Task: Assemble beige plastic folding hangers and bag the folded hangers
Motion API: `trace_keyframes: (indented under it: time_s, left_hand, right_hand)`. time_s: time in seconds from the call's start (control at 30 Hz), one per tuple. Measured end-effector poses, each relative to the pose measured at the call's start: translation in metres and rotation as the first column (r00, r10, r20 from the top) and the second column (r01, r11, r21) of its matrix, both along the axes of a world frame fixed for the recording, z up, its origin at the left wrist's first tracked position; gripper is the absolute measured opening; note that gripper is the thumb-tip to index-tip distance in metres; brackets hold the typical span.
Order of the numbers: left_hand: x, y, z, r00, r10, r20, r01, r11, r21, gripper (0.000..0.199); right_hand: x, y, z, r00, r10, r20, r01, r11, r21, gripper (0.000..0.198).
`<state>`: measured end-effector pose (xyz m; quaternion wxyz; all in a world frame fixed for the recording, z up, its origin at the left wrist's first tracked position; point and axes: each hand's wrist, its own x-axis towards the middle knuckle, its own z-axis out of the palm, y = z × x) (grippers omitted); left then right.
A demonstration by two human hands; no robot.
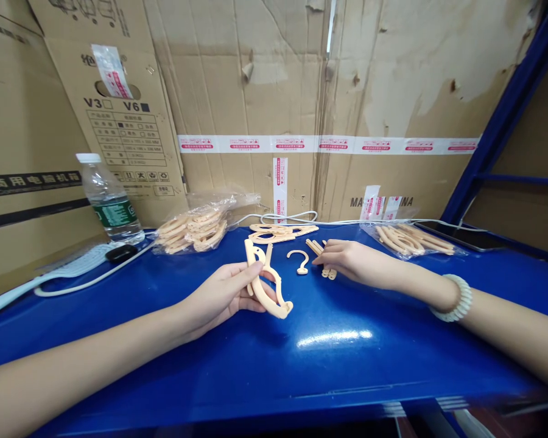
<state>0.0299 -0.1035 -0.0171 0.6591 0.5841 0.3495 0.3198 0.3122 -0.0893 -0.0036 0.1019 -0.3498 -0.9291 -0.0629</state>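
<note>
My left hand is closed around cream plastic hanger pieces, curved arms joined into a folded shape and held just above the blue table. A hanger hook lies on the table between my two hands. My right hand reaches down over a small group of narrow plastic strips, its fingers bent and drawn together among them. What its fingertips grip is hidden. Small rounded strip ends show below those fingers. Behind the hook lie several loose curved hanger arms.
Clear bags of hanger parts lie at the back left and right. A water bottle, a black oval object and a white cable are at left. A dark phone or tablet lies far right. Cardboard walls the back.
</note>
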Motion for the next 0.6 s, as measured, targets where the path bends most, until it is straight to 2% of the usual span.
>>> trace_keyframes:
  time_s: [0.2,0.47,0.6]
  left_hand:
    - [0.0011,0.0002,0.0002,1.0,0.021,0.014,-0.021,1.0,-0.016,0.033]
    - [-0.0036,0.0013,0.0003,0.996,-0.064,0.067,0.064,0.998,-0.001,0.028]
    - [-0.0032,0.0015,-0.0025,0.995,-0.081,0.057,0.079,0.997,0.022,0.037]
  right_hand:
    - [0.0038,-0.0012,0.0067,0.997,0.079,-0.023,-0.081,0.993,-0.081,0.023]
    - [0.0071,0.0042,0.0018,0.999,-0.013,-0.034,0.01,0.997,-0.081,0.021]
    - [0.0059,0.0039,0.0,0.999,-0.025,-0.041,0.023,0.999,-0.038,0.025]
